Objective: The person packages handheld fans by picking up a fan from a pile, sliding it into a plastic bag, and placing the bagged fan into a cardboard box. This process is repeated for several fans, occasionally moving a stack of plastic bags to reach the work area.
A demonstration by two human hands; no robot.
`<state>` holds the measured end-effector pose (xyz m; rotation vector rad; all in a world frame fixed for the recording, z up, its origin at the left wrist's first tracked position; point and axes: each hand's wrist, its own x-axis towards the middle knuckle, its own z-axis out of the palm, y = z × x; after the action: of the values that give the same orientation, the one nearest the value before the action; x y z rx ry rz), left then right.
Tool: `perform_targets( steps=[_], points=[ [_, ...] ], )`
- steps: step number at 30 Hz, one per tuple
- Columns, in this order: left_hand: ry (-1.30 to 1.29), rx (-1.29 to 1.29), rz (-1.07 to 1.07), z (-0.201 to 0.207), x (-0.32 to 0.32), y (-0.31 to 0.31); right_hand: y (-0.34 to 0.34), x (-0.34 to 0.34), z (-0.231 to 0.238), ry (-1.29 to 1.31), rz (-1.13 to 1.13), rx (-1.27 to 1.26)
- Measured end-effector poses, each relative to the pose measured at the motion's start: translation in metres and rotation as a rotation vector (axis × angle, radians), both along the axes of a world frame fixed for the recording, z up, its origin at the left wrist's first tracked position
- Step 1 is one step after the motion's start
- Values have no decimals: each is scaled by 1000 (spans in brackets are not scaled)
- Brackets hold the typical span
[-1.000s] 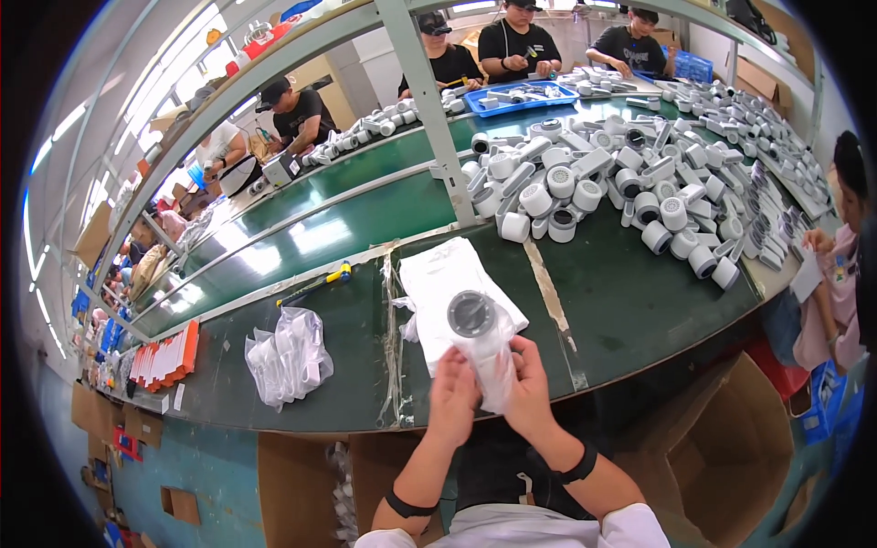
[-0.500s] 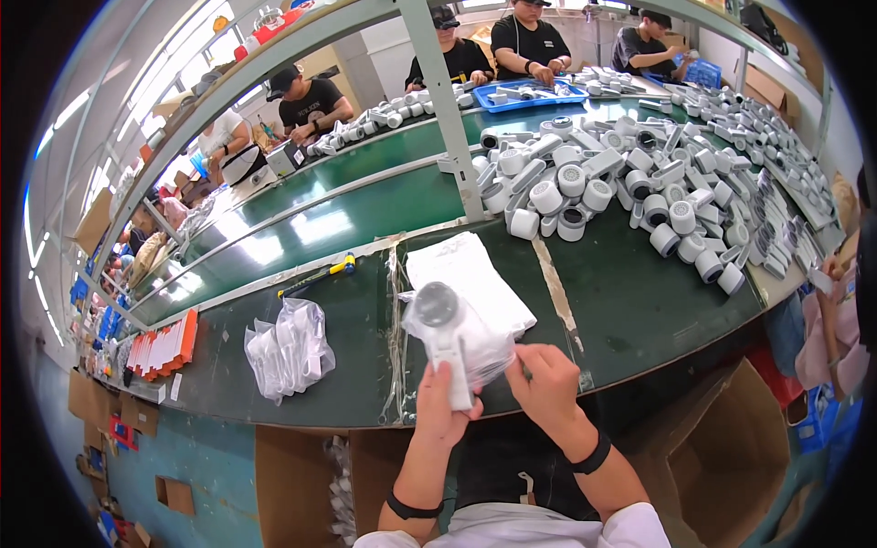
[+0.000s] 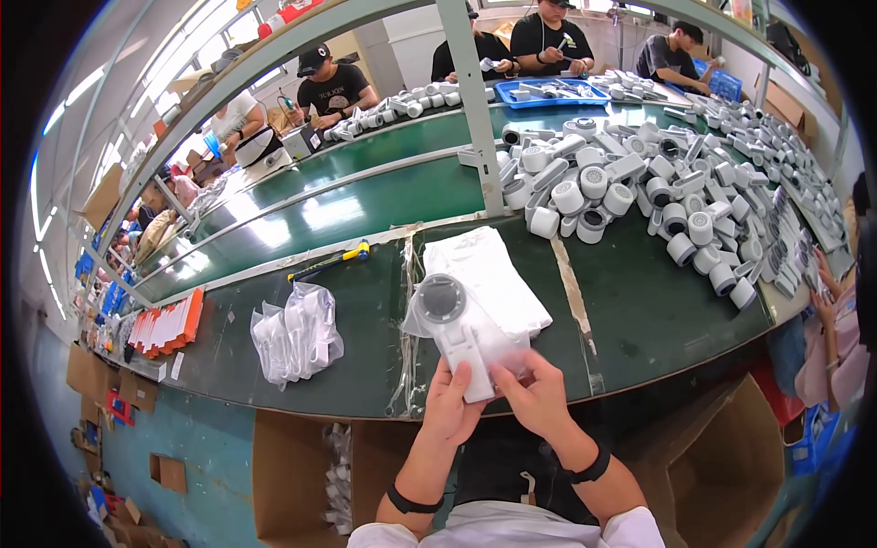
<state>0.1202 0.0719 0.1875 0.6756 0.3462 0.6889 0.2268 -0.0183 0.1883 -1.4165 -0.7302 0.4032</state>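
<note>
I'm gripping the bagged white device [image 3: 461,333] with my left hand [image 3: 449,406] and right hand [image 3: 537,397] closed; slick plastic risks slipping onto the table [image 3: 639,301].

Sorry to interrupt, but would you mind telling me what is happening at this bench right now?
A person holds a white handheld device in a clear plastic bag with both hands, left hand and right hand, over the green bench. A stack of white bags lies just behind it, a bundle of bagged parts lies left, and many white devices are piled right.
</note>
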Motion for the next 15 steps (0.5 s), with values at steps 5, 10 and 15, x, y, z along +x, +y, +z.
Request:
perform_targets(
  steps=[5, 10, 15],
  points=[
    [-50, 0, -63, 3, -4, 6, -5, -8, -2, 135, 38, 181],
    [-97, -53, -69, 3, -17, 9, -11, -20, -2, -165, -16, 163],
    [-259, -90, 7, 5, -50, 29, -26, -13, -10, -192, 77, 117]
  ],
)
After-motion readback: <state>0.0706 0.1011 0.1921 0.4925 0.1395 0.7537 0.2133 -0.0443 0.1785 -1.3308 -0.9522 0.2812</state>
